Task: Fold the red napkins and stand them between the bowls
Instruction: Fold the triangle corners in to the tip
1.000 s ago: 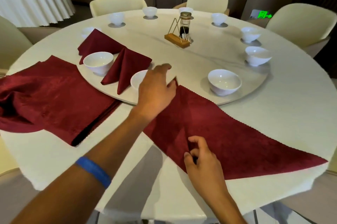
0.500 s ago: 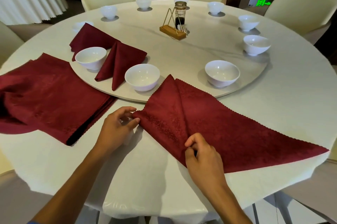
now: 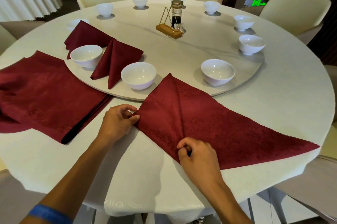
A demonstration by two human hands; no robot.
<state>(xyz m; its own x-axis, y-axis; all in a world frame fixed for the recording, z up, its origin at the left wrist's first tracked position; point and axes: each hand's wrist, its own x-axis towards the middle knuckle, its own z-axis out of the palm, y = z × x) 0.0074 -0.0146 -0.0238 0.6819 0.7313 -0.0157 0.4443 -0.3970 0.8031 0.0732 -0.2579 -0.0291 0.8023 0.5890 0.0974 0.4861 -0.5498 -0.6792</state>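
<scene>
We see one round table (image 3: 273,114) under a white cloth, with one raised turntable (image 3: 182,54) on it. Four cream chairs stand round its far side, from 11 to 2 o'clock. One stack of flat red napkins (image 3: 45,100) lies at 9 o'clock. One red napkin (image 3: 209,120) lies partly folded at 5 o'clock, its point just reaching the turntable rim between two bowls. Two folded napkins stand on the turntable near 10 o'clock, the nearer one (image 3: 116,61) between two bowls, the other (image 3: 85,35) behind. We count ten white bowls round the turntable rim. One wooden stand (image 3: 168,31) with a dark jar sits near the centre. Our left hand (image 3: 116,125) pinches the napkin's left corner with curled fingers; our right hand (image 3: 197,156) pinches its near edge at the central fold
</scene>
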